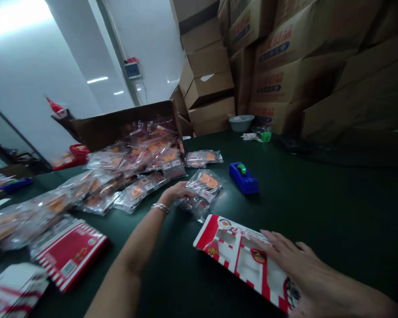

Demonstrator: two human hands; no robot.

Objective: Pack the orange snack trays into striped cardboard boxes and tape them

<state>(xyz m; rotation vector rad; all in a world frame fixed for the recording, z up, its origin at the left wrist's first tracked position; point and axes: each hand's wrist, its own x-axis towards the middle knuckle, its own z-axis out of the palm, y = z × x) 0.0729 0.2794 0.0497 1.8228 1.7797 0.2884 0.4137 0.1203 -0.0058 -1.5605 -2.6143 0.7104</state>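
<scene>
My left hand (177, 191), with a bracelet on its wrist, reaches to clear plastic packets (207, 183) with orange pieces inside and grips them at their left edge. Its fingertips are partly hidden by the plastic. A red-and-white striped box (234, 260) with cut-out windows and food pictures lies at an angle on the dark green table. Across its right part rests my right hand (287, 256), fingers stretched out and lying flat on the cardboard. Behind the box stands a blue tape dispenser (244, 179) with a green roll.
Many similar packets (146, 154) spill from a cardboard carton (126, 117) at the back left. More red-and-white boxes (71, 251) lie front left. Stacked brown cartons (285, 75) stand behind the table, near a pale bowl (241, 123) and a green item (265, 136).
</scene>
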